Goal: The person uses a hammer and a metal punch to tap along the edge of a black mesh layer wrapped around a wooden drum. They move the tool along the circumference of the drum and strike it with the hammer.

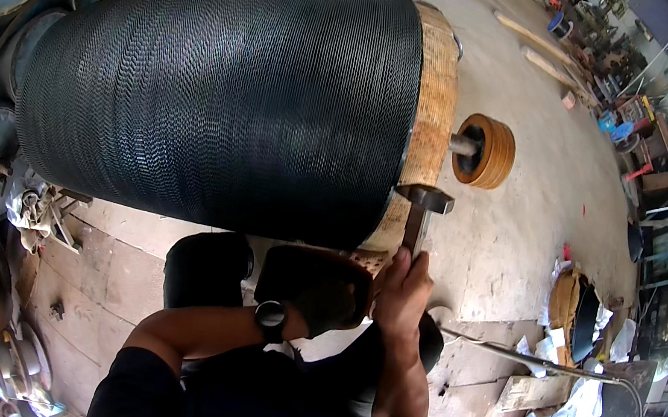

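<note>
Our right hand (403,292) grips a hammer (421,209) at the drum (222,92) (its tan end), left hand (322,289) gloved beside.

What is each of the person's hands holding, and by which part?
The right hand grips a hammer by the lower end of its handle, head against the roller. The left hand rests at the roller's lower edge; whether it holds anything cannot be told.

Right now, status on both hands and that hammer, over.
Right hand gripping hammer handle, head at big wire-wrapped roller's tan end band. Left hand, gloved, pressed under the roller. Nothing between hammer and band.
</note>
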The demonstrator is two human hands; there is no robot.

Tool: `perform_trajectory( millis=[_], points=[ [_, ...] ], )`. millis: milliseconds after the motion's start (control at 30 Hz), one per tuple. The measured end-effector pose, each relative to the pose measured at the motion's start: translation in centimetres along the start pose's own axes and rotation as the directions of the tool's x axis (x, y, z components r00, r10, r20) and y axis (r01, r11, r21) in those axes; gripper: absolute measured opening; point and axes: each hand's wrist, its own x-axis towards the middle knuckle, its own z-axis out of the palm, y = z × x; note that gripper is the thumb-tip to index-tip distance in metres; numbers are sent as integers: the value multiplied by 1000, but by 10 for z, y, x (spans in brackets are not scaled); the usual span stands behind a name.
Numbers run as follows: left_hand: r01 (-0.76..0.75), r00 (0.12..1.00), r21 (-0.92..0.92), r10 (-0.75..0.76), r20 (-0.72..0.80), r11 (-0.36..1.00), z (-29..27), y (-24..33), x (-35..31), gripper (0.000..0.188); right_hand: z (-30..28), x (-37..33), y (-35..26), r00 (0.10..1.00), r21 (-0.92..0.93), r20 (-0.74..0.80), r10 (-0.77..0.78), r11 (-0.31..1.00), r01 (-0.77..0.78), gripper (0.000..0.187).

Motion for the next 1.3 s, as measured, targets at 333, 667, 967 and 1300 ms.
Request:
perform_trajectory(
  millis=[333,667,967,1300],
  points=[
    [-155,960,70,167,-226,985,-5,-9,-6,29,7,5,-1,996,-5,43,73,997,-73,36],
    [-122,683,-192,-58,-728,974,-94,-43,14,25,4,0,5,995,-58,-77,-58,997,54,25],
    [31,358,268,240,-903,963,-157,-128,48,36,9,4,4,933,-324,-157,-325,909,262,27],
    [155,342,228,165,-925,961,-161,-139,57,39,6,-10,24,987,-264,-82,-140,958,114,22]
  ],
)
